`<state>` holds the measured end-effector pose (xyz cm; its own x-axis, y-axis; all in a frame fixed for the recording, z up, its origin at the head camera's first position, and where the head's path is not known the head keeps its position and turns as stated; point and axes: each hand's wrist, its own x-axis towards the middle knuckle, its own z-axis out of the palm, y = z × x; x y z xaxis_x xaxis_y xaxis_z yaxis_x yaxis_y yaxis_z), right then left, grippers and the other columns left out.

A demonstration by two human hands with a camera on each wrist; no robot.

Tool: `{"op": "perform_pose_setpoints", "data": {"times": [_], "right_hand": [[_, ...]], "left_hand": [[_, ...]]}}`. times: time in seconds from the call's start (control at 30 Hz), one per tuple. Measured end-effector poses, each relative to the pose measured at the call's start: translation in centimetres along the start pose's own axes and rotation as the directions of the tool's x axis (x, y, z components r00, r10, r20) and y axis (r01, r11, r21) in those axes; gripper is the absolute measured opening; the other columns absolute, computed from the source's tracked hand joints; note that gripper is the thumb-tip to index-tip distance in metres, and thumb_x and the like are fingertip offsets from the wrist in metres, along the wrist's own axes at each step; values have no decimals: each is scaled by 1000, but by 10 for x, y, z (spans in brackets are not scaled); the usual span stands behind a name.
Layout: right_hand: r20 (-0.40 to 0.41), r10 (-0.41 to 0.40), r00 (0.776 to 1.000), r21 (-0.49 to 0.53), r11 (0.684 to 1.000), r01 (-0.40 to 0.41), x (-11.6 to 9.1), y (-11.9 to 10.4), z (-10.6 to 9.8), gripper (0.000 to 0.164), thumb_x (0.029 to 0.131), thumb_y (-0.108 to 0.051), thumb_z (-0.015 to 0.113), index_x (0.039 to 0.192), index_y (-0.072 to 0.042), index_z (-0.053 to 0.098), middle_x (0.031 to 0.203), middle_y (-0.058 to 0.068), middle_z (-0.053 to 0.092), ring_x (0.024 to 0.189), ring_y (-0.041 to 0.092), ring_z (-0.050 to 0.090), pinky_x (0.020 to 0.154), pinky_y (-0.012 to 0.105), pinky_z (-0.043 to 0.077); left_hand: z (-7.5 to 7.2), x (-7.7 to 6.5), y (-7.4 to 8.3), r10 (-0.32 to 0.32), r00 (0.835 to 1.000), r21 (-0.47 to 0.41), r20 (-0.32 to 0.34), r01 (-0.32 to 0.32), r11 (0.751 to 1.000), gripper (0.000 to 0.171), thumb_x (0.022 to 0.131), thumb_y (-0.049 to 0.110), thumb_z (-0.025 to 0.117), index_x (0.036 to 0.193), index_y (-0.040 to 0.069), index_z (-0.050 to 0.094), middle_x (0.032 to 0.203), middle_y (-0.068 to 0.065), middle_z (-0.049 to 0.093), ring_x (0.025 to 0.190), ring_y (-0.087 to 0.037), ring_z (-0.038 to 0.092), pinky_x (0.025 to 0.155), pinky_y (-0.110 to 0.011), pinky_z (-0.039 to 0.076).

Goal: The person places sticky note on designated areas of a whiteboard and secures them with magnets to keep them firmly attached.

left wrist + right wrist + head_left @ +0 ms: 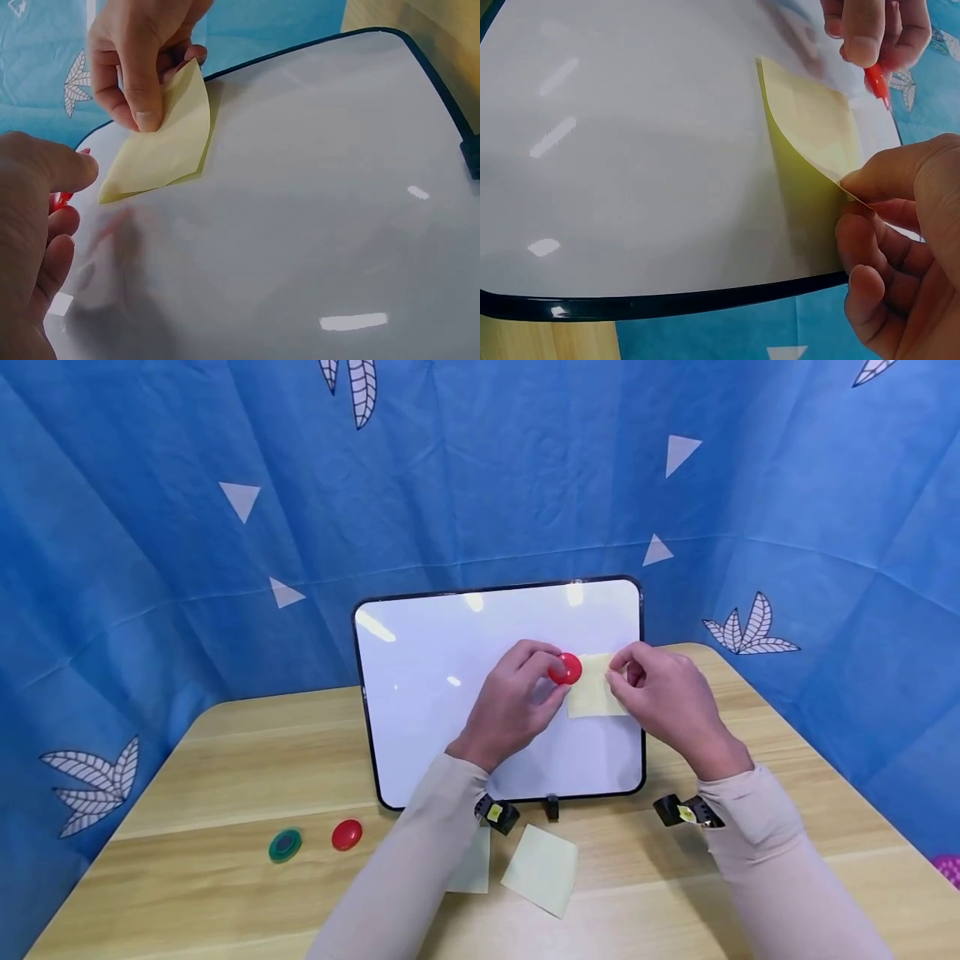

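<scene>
A framed whiteboard (442,718) stands tilted on the table. My left hand (513,702) pinches a round red magnet (572,671) by its edge, just in front of the board. Beside it, my right hand (671,702) pinches one edge of a yellow paper note (592,695) between thumb and fingers. In the right wrist view the note (810,112) curves away from the board at the pinched side. From the left wrist camera, the magnet (60,199) is mostly hidden behind my left fingers. Whether the magnet touches the note cannot be told.
On the wooden table (247,760) lie a green round magnet (285,845) and another red one (347,835), left of my left arm. Two pale notes (543,870) lie before the board, one partly under my left sleeve. A blue curtain (487,468) hangs behind.
</scene>
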<state>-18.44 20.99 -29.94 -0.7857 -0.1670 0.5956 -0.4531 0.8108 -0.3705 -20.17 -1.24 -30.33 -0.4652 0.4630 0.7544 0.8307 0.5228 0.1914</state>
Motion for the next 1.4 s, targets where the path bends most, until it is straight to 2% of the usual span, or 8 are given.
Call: {"op": "perform_pose_setpoints", "data": {"times": [0.13, 0.23, 0.47, 0.73, 1.1, 1.4], "right_hand": [[-7, -4, 1000, 1, 1000, 4, 1, 1, 0, 6, 89, -8, 69, 94, -5, 68, 72, 5, 59, 63, 21, 50, 55, 35, 44], [-9, -4, 1000, 1, 1000, 4, 1, 1, 0, 6, 90, -8, 69, 94, -5, 68, 71, 5, 58, 62, 21, 50, 54, 35, 43], [6, 18, 1000, 3, 1000, -18, -3, 2, 0, 7, 90, -8, 69, 95, -5, 68, 70, 4, 58, 61, 20, 50, 54, 34, 43], [-10, 3, 1000, 13, 1000, -3, -4, 5, 3, 8, 89, -8, 70, 96, -5, 68, 70, 4, 58, 61, 20, 50, 53, 34, 44], [-10, -6, 1000, 5, 1000, 6, -3, 5, 5, 10, 88, -8, 73, 96, -5, 68, 70, 4, 58, 61, 20, 50, 52, 33, 45], [-6, -1, 1000, 10, 1000, 2, -1, 4, 4, 9, 88, -8, 72, 96, -5, 68, 70, 4, 57, 60, 20, 50, 53, 34, 44]], "left_hand": [[2, 5, 1, 40, 999, 84, 12, -41, 996, 26, 78, 14, 87, 86, 7, 63, 118, -12, 64, 111, -21, 60, 95, -21, 48], [4, 8, 2, 59, 998, 125, 18, -61, 990, 26, 78, 15, 87, 82, 7, 62, 119, -12, 65, 111, -22, 61, 96, -22, 48], [11, 11, 6, 60, 997, 140, 41, -65, 988, 27, 79, 16, 86, 82, 8, 61, 122, -12, 65, 114, -23, 61, 99, -22, 46], [16, 15, 5, 64, 997, 133, 41, -69, 989, 26, 78, 15, 86, 82, 9, 62, 120, -10, 67, 113, -22, 61, 99, -21, 45], [22, 17, 7, 67, 998, 223, 23, -70, 972, 25, 81, 22, 85, 83, 12, 62, 123, -4, 69, 104, -19, 60, 85, -22, 48], [25, 20, 8, 60, 998, 306, -6, -55, 950, 19, 84, 26, 82, 88, 13, 68, 127, 0, 68, 101, -15, 59, 80, -22, 49]]}}
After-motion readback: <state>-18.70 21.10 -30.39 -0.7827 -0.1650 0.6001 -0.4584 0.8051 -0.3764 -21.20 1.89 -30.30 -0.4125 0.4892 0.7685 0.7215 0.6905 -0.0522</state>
